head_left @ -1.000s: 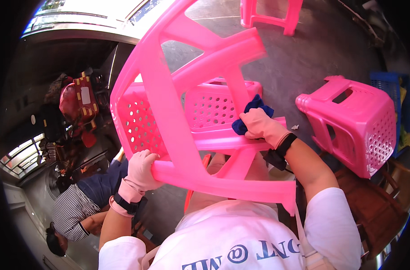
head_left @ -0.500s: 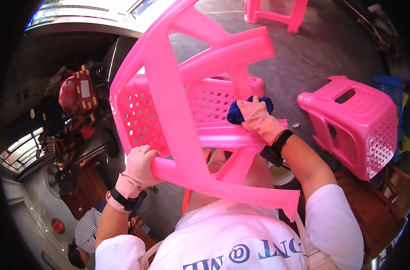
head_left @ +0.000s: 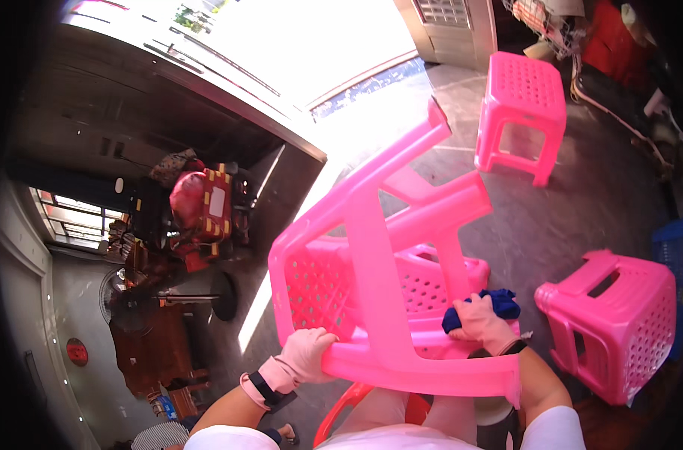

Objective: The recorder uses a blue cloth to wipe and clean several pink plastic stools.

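A pink plastic stool is tipped on its side in front of me, its legs and crossbars toward the right and its perforated seat on the left. My left hand, in a pale pink glove, is wrapped round the stool's near edge, beside the seat. My right hand, gloved alike, grips a bunched dark blue cloth and presses it onto the stool's lower side, close to a leg. Part of the cloth lies hidden under the fingers.
Another pink stool lies on its side at the right, near a blue crate. Farther off, a third pink stool stands upright. A red box with yellow corners is at the left. Someone in striped clothing shows at the lower left.
The view has tilted up, so the stool and both hands sit lower and further right in the picture. Left hand and cloth-holding right hand keep about the same places on the stool.
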{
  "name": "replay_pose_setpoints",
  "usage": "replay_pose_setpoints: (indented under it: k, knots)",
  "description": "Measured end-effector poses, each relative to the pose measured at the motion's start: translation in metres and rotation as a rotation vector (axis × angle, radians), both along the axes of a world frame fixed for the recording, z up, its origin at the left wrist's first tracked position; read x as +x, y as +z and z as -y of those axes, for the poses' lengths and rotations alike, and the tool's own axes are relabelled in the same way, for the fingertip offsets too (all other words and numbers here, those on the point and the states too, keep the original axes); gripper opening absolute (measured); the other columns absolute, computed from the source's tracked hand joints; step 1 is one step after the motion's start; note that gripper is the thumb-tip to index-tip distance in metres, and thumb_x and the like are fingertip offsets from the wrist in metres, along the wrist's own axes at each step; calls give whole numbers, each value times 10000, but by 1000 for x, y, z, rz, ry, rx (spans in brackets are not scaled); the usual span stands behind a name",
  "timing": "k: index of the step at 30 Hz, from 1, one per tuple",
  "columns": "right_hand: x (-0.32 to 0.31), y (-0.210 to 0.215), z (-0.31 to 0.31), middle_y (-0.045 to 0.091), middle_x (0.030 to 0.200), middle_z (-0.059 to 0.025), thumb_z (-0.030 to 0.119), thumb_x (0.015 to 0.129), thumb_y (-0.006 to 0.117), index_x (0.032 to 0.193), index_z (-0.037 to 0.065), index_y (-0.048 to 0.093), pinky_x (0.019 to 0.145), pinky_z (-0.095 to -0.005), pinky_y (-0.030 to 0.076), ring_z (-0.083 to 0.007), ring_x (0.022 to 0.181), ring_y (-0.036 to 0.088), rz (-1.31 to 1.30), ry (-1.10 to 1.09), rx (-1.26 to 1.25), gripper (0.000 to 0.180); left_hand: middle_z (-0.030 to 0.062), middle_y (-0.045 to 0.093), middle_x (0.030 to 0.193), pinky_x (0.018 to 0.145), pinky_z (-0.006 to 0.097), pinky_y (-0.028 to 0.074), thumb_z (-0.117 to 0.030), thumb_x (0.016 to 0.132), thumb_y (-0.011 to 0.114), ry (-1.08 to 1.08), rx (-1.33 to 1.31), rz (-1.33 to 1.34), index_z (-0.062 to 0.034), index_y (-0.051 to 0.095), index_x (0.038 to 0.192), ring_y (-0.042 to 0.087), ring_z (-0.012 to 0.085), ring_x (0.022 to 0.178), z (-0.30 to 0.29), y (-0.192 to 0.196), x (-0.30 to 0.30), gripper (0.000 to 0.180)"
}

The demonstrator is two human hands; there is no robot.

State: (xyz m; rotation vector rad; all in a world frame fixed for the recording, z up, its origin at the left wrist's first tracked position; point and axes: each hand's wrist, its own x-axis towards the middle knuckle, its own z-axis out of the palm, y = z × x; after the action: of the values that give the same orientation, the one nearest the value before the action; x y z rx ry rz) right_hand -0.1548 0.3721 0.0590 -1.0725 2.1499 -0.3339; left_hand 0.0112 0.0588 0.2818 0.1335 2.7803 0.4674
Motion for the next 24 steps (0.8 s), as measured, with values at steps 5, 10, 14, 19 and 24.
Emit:
replay_pose_setpoints:
  k: [5,10,14,19,24]
  knots:
    - [1,4,26,673,1265,-109,434,742,809,1390,95,515,1009,-658,398,-370,1306,523,59,192,129,788,94,634,835,653,409,546,-412,540,893,19,-82,-11,-93,635,994,667,311,720,-6,9,15,612]
    - [-35,11,-4,724,1077,-142,279,718,783,1222,87,634,896,-494,540,-370,1073,672,4,194,152,559,91,649,859,658,408,553,-426,562,882,39,-93,-23,-100,650,979,677,311,741,6,5,8,578]
    - [-66,16,-40,725,1027,-208,196,725,728,992,43,728,855,-450,566,-369,992,705,88,-57,272,307,92,642,870,678,409,556,-432,616,847,14,-60,26,-104,638,1010,678,307,767,12,1,8,555]
    - [-71,127,10,673,1211,-184,469,790,792,1338,77,582,938,-364,522,-288,1087,676,622,-396,-50,706,90,656,854,681,401,562,-469,587,859,37,-108,46,-99,646,993,685,305,764,7,11,12,588]
    - [12,65,20,723,1095,-113,308,842,795,1297,55,604,882,-316,524,-202,994,689,1376,-376,-542,554,93,649,846,677,410,558,-469,585,856,10,-66,20,-101,637,1011,681,307,761,2,8,10,605]
